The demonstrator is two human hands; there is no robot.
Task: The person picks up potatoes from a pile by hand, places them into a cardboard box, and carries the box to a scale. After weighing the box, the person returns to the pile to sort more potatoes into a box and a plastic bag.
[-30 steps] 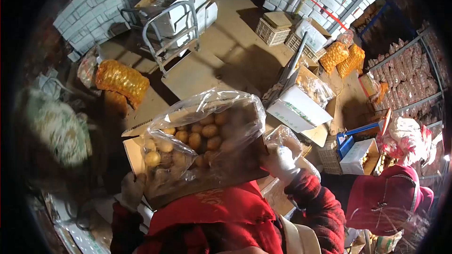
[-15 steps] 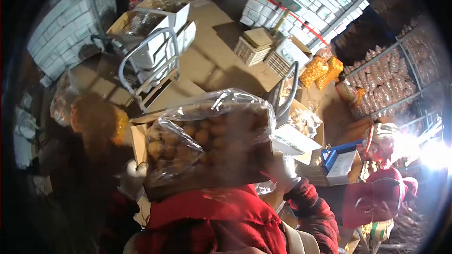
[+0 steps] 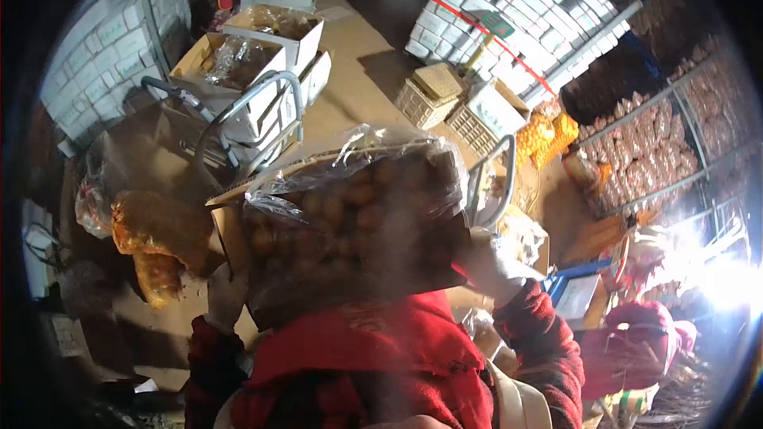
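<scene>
A cardboard box (image 3: 230,234) lined with clear plastic (image 3: 298,183) is held up against the front of my red apron. Inside lie many rounded brown pieces of produce (image 3: 342,206), too dim to name for sure. My left hand (image 3: 227,295), in shadow, grips the box at its near left corner. At the right end my right hand (image 3: 491,268), in a pale glove, is closed on the box's side. The fingers of both hands are partly hidden by the box and by glare.
Ahead on the left is a hand cart (image 3: 262,103) with open white boxes (image 3: 230,63). Plastic crates (image 3: 429,95) and a scale (image 3: 489,24) stand farther off. Orange mesh bags (image 3: 155,238) lie left. A co-worker in red (image 3: 636,342) is at the right, near a bright lamp.
The box and my hands have shifted and tilted slightly, with the right hand now higher. The mesh bags on the left show more clearly, out of shadow.
</scene>
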